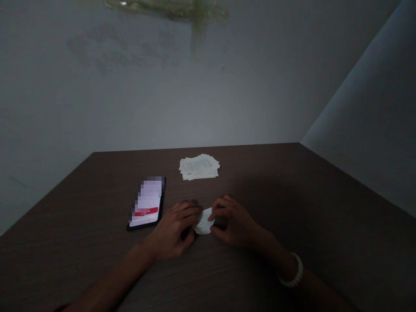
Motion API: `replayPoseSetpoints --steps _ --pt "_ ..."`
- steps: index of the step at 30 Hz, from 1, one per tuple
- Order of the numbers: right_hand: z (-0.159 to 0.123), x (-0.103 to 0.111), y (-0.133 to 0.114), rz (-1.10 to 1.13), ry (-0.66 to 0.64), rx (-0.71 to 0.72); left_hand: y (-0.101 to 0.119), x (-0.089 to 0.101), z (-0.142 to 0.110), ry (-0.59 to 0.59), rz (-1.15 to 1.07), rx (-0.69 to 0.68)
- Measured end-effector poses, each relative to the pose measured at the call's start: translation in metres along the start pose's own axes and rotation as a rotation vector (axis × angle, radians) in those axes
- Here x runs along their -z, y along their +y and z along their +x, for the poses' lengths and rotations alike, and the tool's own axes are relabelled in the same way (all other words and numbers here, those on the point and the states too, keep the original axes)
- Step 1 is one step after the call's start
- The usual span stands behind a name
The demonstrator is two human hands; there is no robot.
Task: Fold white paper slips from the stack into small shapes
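Note:
A small slip of printed paper lies between my two hands near the middle of the table, slightly bowed. My left hand has its fingers curled at the slip's left edge, gripping it. From the other side, my right hand pinches the right edge between thumb and fingers. The fingers cover both ends of the slip. Farther back sits a loose pile of similar printed paper slips, their edges uneven.
A phone with a lit screen, partly pixelated and showing a red bar, lies left of my left hand. The dark wood-grain table meets a stained grey wall at the back. Another wall surface slants along the right.

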State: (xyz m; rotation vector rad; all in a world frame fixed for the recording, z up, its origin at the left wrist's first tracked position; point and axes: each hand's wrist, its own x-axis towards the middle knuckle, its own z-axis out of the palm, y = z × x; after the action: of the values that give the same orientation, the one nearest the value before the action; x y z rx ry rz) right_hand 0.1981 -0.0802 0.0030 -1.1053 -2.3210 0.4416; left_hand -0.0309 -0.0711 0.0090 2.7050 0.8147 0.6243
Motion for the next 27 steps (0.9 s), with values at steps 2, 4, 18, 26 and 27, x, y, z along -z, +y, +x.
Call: replayPoseSetpoints --steps 2,4,18,26,27 --pt "0.0000 0.0004 -0.0010 -0.010 0.003 -0.012 -0.0002 -0.0002 -0.0004 0.010 0.005 -0.005" --pt "-0.0001 0.0008 -0.0011 -0.019 -0.003 -0.019 -0.0002 -0.0001 0.0000 0.004 -0.001 -0.011" --pt "-0.0007 0.0014 -0.0005 -0.070 -0.035 -0.030 0.0013 0.0001 0.0021 0.028 -0.020 -0.030" --pt "-0.0002 0.0009 -0.0039 -0.130 -0.037 -0.047 0.0000 -0.0028 -0.0013 0.017 -0.021 -0.018" --pt "-0.0003 0.0006 -0.0047 -0.141 -0.037 -0.050 0.0000 -0.0030 -0.0012 0.023 -0.020 -0.016"
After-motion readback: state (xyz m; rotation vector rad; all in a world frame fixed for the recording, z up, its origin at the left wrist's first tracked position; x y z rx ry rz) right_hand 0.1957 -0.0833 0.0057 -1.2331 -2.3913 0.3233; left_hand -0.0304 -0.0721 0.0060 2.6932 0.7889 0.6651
